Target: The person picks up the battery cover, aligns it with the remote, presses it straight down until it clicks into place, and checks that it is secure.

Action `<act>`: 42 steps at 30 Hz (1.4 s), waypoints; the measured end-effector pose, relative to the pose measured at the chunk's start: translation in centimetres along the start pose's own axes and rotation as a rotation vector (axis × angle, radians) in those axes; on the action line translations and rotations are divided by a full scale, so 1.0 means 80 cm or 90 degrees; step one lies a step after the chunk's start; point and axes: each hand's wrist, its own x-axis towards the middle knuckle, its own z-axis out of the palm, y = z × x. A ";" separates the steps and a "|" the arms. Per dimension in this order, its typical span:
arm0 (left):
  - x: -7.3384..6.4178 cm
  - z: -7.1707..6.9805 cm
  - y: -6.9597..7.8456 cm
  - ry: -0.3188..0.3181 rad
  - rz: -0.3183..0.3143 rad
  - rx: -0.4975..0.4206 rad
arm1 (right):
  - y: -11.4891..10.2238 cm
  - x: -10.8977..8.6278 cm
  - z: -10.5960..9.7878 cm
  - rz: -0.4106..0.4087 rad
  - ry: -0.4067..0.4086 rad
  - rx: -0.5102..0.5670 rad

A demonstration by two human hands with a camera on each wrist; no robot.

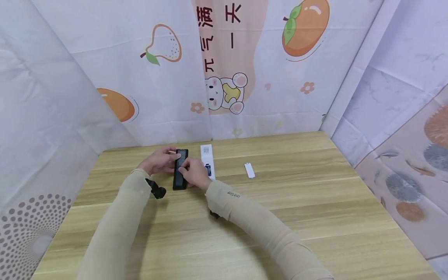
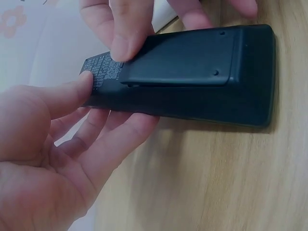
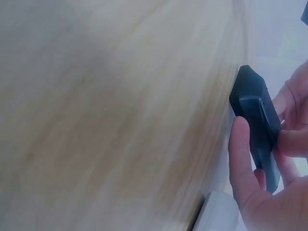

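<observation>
A black remote control (image 1: 179, 181) is held back side up just above the wooden table. Its battery cover (image 2: 185, 60) is in place, and small printed text shows beside it in the left wrist view. My left hand (image 1: 161, 160) grips the remote with the thumb on the printed end and the fingers under the side. My right hand (image 1: 196, 172) holds it from the other side, its thumb pressing at the cover's edge near the print. In the right wrist view, a finger of that hand lies along the side of the remote (image 3: 257, 120).
Right of the black remote lies a white remote control (image 1: 206, 155), its battery bay open with blue batteries (image 1: 208, 170) inside, partly hidden by my right hand. A loose white battery cover (image 1: 249, 170) lies farther right on the wooden table (image 1: 297, 186). A printed curtain (image 1: 266, 105) hangs behind.
</observation>
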 end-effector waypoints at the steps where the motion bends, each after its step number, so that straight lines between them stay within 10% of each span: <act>1: 0.000 0.000 0.000 0.000 0.001 -0.002 | 0.000 0.000 0.001 0.005 0.002 -0.002; 42: -0.003 -0.002 -0.001 0.011 0.006 0.007 | -0.003 0.005 0.003 0.087 -0.028 0.047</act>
